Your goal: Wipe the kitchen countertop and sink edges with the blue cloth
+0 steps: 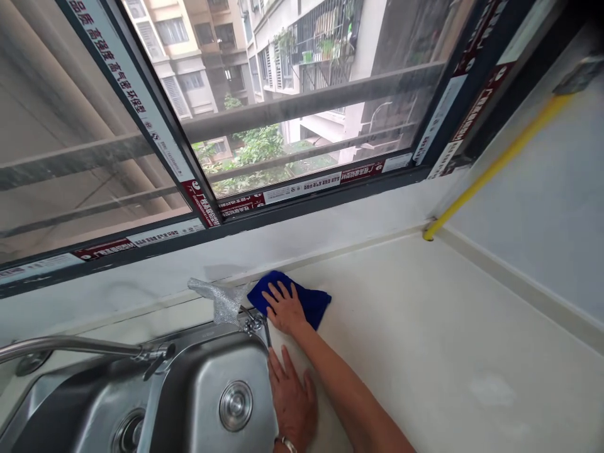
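A dark blue cloth [315, 305] lies at the back of the counter, beside the sink's far right corner. My right hand [285, 308] rests on top of it with the fingers spread, pressing it flat. Nearer to me, my left hand [293, 399], a bracelet at its wrist, lies flat on the counter along the sink's right rim, fingers stretched out and holding nothing. Just left of the cloth, small metal fittings [253, 323] sit on the sink corner. A piece of silvery bubble wrap [225, 303] stands behind the sink, touching the wall side.
The double steel sink [207, 343] takes up the lower left, with a faucet [94, 345] reaching across it. A pale countertop [425, 327] stretches right to a yellow pipe [500, 167] in the corner. A dark-framed window [302, 207] runs above the back ledge.
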Tool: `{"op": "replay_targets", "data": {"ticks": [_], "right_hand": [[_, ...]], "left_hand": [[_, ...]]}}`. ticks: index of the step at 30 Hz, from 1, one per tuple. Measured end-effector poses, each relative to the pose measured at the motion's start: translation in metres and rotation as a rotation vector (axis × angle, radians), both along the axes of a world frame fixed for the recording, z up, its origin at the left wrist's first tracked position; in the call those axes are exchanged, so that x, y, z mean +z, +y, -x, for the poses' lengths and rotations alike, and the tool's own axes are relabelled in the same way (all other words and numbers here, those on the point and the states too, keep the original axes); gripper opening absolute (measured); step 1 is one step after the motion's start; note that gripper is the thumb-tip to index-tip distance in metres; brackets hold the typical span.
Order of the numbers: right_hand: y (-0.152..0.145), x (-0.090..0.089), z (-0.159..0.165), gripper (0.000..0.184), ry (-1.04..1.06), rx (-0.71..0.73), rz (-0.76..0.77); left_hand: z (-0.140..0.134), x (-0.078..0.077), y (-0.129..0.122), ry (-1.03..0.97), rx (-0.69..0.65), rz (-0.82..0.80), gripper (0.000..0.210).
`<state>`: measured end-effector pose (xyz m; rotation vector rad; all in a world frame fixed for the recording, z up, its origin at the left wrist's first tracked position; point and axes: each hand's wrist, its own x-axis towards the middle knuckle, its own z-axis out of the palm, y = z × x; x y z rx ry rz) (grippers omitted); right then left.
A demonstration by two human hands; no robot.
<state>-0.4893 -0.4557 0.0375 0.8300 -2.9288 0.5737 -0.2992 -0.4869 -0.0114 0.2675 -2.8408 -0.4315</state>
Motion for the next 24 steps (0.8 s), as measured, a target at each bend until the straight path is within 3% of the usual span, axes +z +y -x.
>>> {"op": "replay_targets", "data": {"ticks": [8,15,24], "right_hand": [[0.033,-0.002,-0.028,0.054,0.015,-0.106,0.006],[0.075,-0.009,-0.09,0.054,0.043,-0.136,-0.032],[0.134,-0.013,-0.185,0.057,0.061,-0.338,-0.133]], "left_hand": [[0.003,0.01,0.002,0.016,0.019,-0.066,0.06],[0.006,0.01,-0.001,0.094,0.016,-0.057,0.054],[0.011,0.018,-0.001,0.121,0.037,-0.117,0.054]]}}
